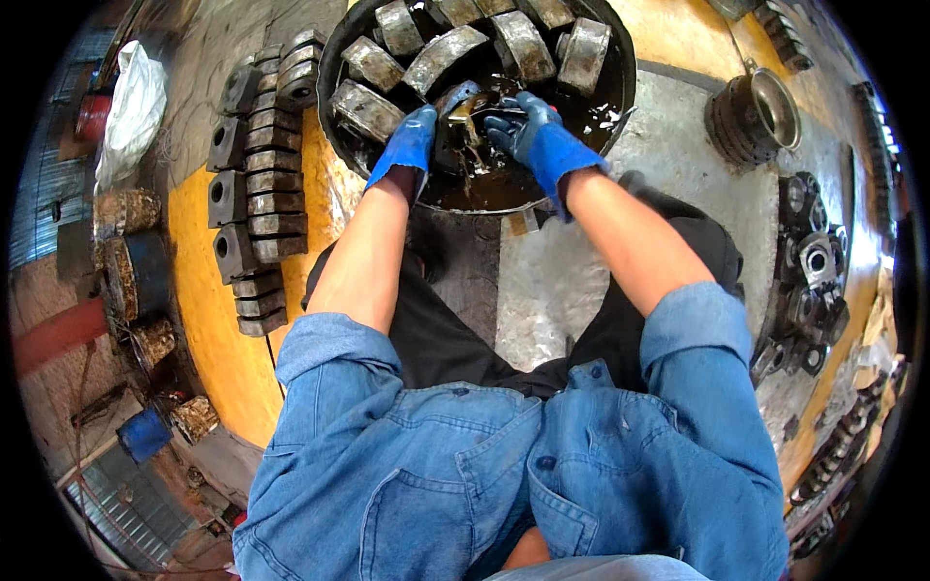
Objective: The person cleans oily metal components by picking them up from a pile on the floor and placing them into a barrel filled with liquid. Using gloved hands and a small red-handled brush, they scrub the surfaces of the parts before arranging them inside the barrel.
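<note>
We're mid-wash, by our reading, at the top centre of the frame: both blue-gloved hands are down in the round black basin (334, 73) of dark liquid, working a curved metal part (455, 102) at its middle. Our left hand (409, 140) is curled round the part's left side, fingers closed on it. Our right hand (531, 131) grips from the right, half closed, perhaps with a small tool, though we can't tell. Next calls for a firm hold while turning it. Cleaned blocks (254, 184) line the yellow surface (208, 320) at left.
</note>
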`<state>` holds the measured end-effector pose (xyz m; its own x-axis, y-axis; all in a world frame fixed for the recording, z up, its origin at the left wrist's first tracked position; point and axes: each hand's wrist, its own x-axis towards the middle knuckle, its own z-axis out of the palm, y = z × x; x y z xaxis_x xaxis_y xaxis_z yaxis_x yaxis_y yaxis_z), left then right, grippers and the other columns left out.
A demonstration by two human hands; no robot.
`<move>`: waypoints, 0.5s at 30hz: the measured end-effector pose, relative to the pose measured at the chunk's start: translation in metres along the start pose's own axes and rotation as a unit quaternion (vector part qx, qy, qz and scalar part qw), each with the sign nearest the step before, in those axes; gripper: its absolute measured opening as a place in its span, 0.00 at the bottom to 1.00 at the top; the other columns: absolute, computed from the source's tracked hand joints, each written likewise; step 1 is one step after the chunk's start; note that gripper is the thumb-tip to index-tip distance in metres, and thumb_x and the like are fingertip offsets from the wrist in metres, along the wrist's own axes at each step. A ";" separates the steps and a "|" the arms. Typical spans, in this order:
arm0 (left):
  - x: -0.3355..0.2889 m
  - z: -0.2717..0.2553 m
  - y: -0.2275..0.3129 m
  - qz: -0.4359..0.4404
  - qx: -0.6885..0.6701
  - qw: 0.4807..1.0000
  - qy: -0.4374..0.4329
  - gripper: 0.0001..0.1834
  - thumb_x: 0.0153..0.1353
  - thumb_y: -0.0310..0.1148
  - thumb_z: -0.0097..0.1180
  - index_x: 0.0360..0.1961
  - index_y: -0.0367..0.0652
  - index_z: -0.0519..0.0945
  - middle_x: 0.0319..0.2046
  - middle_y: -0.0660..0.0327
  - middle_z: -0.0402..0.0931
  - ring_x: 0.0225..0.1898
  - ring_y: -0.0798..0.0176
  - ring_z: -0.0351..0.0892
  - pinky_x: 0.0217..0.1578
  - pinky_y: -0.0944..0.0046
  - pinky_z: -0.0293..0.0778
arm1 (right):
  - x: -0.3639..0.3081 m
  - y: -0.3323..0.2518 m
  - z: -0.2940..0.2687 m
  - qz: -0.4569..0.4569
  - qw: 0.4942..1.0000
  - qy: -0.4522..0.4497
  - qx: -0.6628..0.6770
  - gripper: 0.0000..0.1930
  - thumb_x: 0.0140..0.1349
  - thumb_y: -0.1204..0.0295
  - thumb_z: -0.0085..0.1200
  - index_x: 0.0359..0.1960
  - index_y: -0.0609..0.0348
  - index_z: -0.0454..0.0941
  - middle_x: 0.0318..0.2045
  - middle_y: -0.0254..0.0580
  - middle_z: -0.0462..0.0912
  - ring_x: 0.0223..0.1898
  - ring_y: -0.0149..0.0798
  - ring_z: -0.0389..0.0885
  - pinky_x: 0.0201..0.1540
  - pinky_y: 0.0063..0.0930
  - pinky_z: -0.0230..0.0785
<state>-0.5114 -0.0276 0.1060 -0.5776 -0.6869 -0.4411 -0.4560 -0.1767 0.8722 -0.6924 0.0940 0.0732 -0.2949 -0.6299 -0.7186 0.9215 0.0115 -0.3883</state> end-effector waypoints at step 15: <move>0.021 0.003 -0.023 -0.026 -0.061 0.997 -0.028 0.30 0.76 0.51 0.46 0.59 0.35 0.80 0.52 0.53 0.81 0.49 0.57 0.75 0.57 0.53 0.72 | -0.024 -0.022 0.023 -0.263 0.455 -0.264 -0.809 0.14 0.61 0.61 0.65 0.48 0.44 0.88 0.44 0.46 0.90 0.47 0.47 0.89 0.53 0.41 0.80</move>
<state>-0.5147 -0.0361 0.0757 -0.5928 -0.6352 -0.4951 -0.4031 -0.2981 0.8652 -0.6997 0.0909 0.1119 0.1279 -0.9698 -0.2076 -0.7597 0.0388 -0.6491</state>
